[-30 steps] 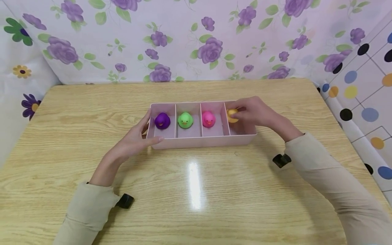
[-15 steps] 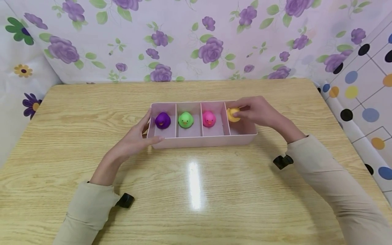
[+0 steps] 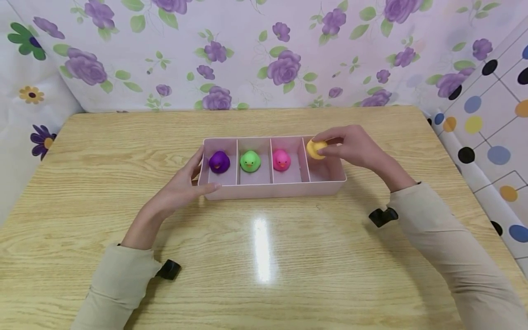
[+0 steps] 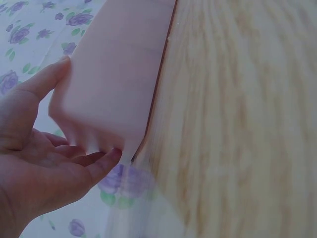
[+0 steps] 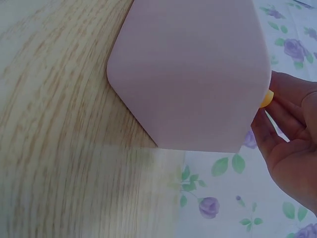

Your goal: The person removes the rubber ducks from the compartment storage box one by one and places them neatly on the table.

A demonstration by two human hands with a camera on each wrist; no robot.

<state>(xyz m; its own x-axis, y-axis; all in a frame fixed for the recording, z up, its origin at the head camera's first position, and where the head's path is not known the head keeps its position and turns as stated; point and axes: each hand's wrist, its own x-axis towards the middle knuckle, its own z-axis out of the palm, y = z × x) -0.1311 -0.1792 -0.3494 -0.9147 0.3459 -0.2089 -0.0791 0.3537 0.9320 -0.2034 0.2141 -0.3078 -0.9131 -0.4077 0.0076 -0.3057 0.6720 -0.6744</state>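
Observation:
A pale pink box (image 3: 274, 190) with several compartments in a row stands on the table. My left hand (image 3: 177, 189) grips its left end, thumb on the front wall and fingers around the end wall, as the left wrist view also shows. Over the rightmost compartment my right hand (image 3: 350, 146) pinches a yellow rubber duck (image 3: 316, 149) between thumb and fingers. In the right wrist view only a bit of the yellow duck (image 5: 267, 98) shows past the box wall. From left to right sit a purple duck (image 3: 219, 162), a green duck (image 3: 250, 162) and a pink duck (image 3: 281, 160), one per compartment.
The wooden table (image 3: 313, 256) reaches back to a flowered cloth (image 3: 247, 55). At the right hangs a dotted cloth (image 3: 486, 137). Black wrist devices sit under both sleeves, one at the right cuff (image 3: 382, 217).
My right hand has risen and drawn slightly back and right, lifting the yellow duck from the rightmost compartment's floor toward its rim. The left hand and the box have stayed still.

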